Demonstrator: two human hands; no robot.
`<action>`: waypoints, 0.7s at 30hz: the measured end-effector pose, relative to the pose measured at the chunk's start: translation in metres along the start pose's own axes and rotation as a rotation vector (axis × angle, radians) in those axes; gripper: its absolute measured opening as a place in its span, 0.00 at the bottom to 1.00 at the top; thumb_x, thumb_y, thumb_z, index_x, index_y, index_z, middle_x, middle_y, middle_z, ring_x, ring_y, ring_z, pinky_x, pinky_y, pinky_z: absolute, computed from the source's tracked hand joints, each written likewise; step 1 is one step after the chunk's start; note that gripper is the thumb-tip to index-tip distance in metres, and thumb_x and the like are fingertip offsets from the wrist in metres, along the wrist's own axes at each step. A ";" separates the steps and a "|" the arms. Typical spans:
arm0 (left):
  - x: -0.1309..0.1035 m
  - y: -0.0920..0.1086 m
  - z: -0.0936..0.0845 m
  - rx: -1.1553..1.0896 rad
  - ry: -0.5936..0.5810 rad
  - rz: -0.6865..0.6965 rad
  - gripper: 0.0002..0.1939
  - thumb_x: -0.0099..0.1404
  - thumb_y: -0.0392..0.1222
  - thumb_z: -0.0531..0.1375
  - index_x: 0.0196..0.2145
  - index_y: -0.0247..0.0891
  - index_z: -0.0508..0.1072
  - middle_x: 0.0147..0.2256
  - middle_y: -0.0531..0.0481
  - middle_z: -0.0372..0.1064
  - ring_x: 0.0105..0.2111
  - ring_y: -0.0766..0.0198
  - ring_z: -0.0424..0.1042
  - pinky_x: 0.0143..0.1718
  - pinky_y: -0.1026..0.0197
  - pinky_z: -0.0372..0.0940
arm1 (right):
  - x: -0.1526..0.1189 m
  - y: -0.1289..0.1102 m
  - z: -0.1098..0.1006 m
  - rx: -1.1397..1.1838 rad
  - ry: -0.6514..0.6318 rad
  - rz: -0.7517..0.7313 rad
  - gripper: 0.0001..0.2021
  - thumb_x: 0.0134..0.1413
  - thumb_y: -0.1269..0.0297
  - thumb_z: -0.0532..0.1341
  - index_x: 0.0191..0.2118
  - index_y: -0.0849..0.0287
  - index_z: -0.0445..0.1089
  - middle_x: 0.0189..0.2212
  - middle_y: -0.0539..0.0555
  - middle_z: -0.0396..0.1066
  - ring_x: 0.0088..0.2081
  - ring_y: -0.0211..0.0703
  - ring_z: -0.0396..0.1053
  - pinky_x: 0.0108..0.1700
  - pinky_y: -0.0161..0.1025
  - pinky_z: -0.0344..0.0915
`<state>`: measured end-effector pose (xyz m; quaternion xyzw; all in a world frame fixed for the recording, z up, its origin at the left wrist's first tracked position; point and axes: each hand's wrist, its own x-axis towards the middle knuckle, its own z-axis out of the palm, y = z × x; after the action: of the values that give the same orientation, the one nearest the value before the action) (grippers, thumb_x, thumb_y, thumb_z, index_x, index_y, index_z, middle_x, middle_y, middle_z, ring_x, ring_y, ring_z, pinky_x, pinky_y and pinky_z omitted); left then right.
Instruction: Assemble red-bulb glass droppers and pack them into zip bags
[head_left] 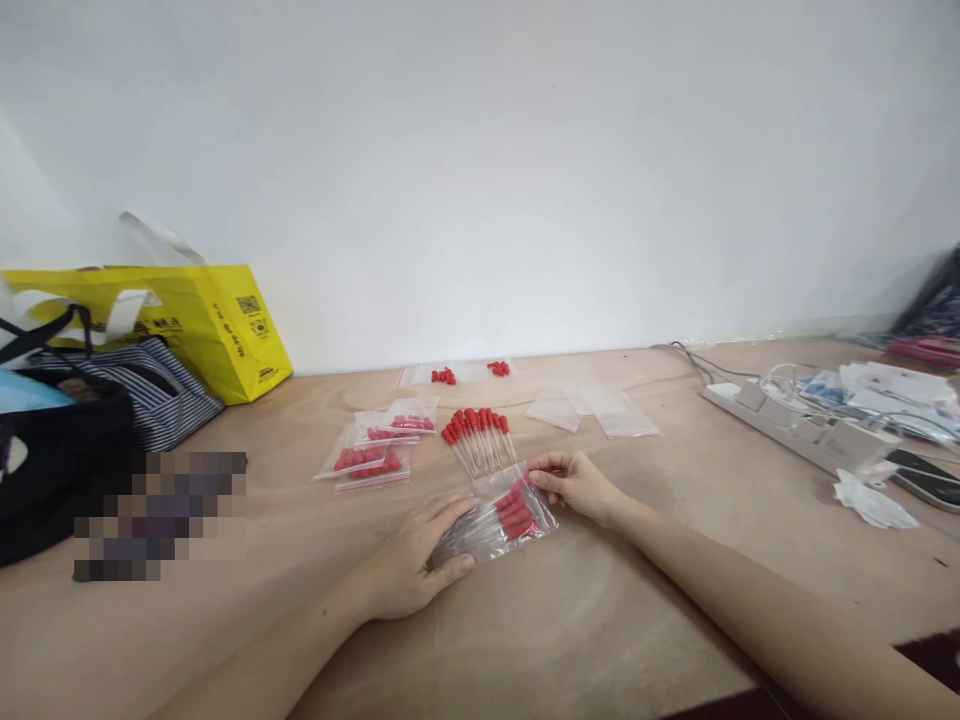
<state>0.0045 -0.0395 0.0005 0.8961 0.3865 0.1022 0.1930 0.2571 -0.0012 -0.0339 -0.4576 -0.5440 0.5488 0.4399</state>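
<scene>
A clear plastic bag [491, 525] with several red-tipped sticks inside lies on the table between my hands. My left hand [409, 560] holds its left end, thumb below and fingers above. At the bag's upper right corner, my right hand [574, 485] pinches the edge. Just behind the bag, loose red-tipped sticks [480, 435] are fanned out. To their left is a pile of filled bags [367, 460] with red tips showing. Flat bags without red items [600, 408] lie to the right of the fan.
More red-tipped sticks [444, 377] lie on plastic near the wall. On the left are a yellow bag [225, 330], a striped pouch [169, 390] and a black bag [67, 470]. A power strip [787, 430], cables, a crumpled tissue [874, 502] and a phone [930, 482] sit at right.
</scene>
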 end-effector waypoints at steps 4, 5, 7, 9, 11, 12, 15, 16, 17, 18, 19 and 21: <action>0.000 -0.001 0.001 0.013 -0.002 0.010 0.26 0.62 0.49 0.50 0.57 0.43 0.51 0.57 0.48 0.50 0.56 0.55 0.50 0.55 0.50 0.50 | 0.002 -0.002 0.000 0.025 0.035 -0.010 0.16 0.32 0.60 0.67 0.31 0.63 0.71 0.21 0.48 0.69 0.17 0.27 0.58 0.19 0.27 0.54; 0.000 -0.001 0.001 0.013 -0.002 0.008 0.26 0.62 0.49 0.50 0.57 0.43 0.51 0.57 0.48 0.50 0.56 0.54 0.50 0.55 0.49 0.50 | 0.003 -0.003 0.001 0.045 0.054 -0.018 0.16 0.30 0.60 0.68 0.31 0.63 0.71 0.23 0.48 0.70 0.19 0.28 0.60 0.20 0.28 0.55; 0.000 -0.001 0.001 0.008 0.003 0.006 0.26 0.62 0.49 0.50 0.57 0.43 0.50 0.57 0.48 0.50 0.56 0.54 0.50 0.55 0.49 0.50 | 0.003 -0.004 0.005 0.091 0.095 -0.051 0.17 0.28 0.60 0.68 0.30 0.62 0.71 0.25 0.50 0.72 0.23 0.32 0.65 0.24 0.30 0.60; 0.000 -0.002 0.002 0.001 0.018 0.020 0.26 0.62 0.50 0.50 0.57 0.44 0.50 0.57 0.48 0.50 0.56 0.55 0.51 0.55 0.50 0.50 | 0.004 -0.003 0.009 0.108 0.117 -0.088 0.18 0.28 0.59 0.68 0.30 0.62 0.70 0.26 0.51 0.72 0.27 0.36 0.68 0.30 0.33 0.63; 0.000 -0.004 0.003 -0.001 0.036 0.036 0.27 0.62 0.49 0.50 0.57 0.44 0.49 0.57 0.48 0.51 0.55 0.55 0.51 0.55 0.50 0.50 | 0.006 0.000 0.013 0.049 0.103 -0.105 0.17 0.30 0.58 0.67 0.30 0.62 0.70 0.26 0.52 0.72 0.27 0.38 0.68 0.31 0.35 0.65; 0.000 -0.004 0.003 -0.001 0.042 0.039 0.27 0.62 0.49 0.50 0.57 0.44 0.50 0.57 0.48 0.51 0.55 0.55 0.51 0.55 0.49 0.50 | 0.007 0.002 0.015 -0.001 0.087 -0.109 0.16 0.32 0.57 0.67 0.29 0.62 0.70 0.25 0.52 0.72 0.27 0.39 0.69 0.30 0.36 0.65; 0.001 -0.004 0.003 0.001 0.039 0.033 0.27 0.62 0.49 0.50 0.57 0.44 0.50 0.57 0.48 0.51 0.55 0.54 0.51 0.55 0.49 0.50 | 0.012 0.008 0.019 -0.144 0.091 -0.127 0.13 0.36 0.57 0.64 0.27 0.62 0.70 0.23 0.53 0.72 0.24 0.39 0.68 0.26 0.35 0.65; 0.001 -0.003 0.003 0.000 0.037 0.032 0.27 0.62 0.49 0.50 0.57 0.44 0.50 0.57 0.48 0.51 0.55 0.54 0.52 0.55 0.49 0.50 | 0.014 0.010 0.021 -0.172 0.121 -0.138 0.12 0.37 0.57 0.64 0.27 0.62 0.70 0.23 0.53 0.72 0.24 0.39 0.68 0.26 0.35 0.65; 0.001 -0.002 0.002 -0.001 0.037 0.033 0.27 0.62 0.48 0.51 0.57 0.44 0.50 0.57 0.48 0.51 0.55 0.54 0.52 0.55 0.49 0.50 | 0.015 0.011 0.022 -0.189 0.155 -0.148 0.12 0.37 0.57 0.64 0.26 0.62 0.70 0.23 0.53 0.72 0.23 0.39 0.68 0.25 0.35 0.65; 0.001 -0.002 0.002 -0.002 0.040 0.036 0.27 0.62 0.48 0.51 0.57 0.44 0.50 0.57 0.48 0.51 0.55 0.55 0.52 0.55 0.50 0.51 | 0.016 0.011 0.024 -0.194 0.175 -0.151 0.12 0.38 0.57 0.63 0.26 0.62 0.71 0.23 0.53 0.72 0.23 0.40 0.68 0.25 0.35 0.65; 0.001 -0.001 0.001 -0.002 0.045 0.039 0.27 0.62 0.48 0.51 0.57 0.44 0.49 0.57 0.48 0.51 0.55 0.55 0.53 0.54 0.50 0.51 | 0.017 0.011 0.025 -0.188 0.174 -0.148 0.12 0.38 0.57 0.63 0.26 0.61 0.71 0.23 0.53 0.72 0.24 0.40 0.69 0.25 0.35 0.65; 0.001 -0.001 0.001 0.001 0.055 0.047 0.27 0.62 0.48 0.50 0.57 0.44 0.49 0.57 0.48 0.51 0.55 0.55 0.53 0.54 0.50 0.51 | 0.017 0.009 0.027 -0.162 0.110 -0.133 0.12 0.39 0.56 0.62 0.27 0.61 0.72 0.24 0.53 0.73 0.25 0.42 0.70 0.27 0.37 0.66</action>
<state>0.0048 -0.0384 -0.0010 0.9019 0.3704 0.1312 0.1795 0.2273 0.0096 -0.0432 -0.4840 -0.5907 0.4466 0.4661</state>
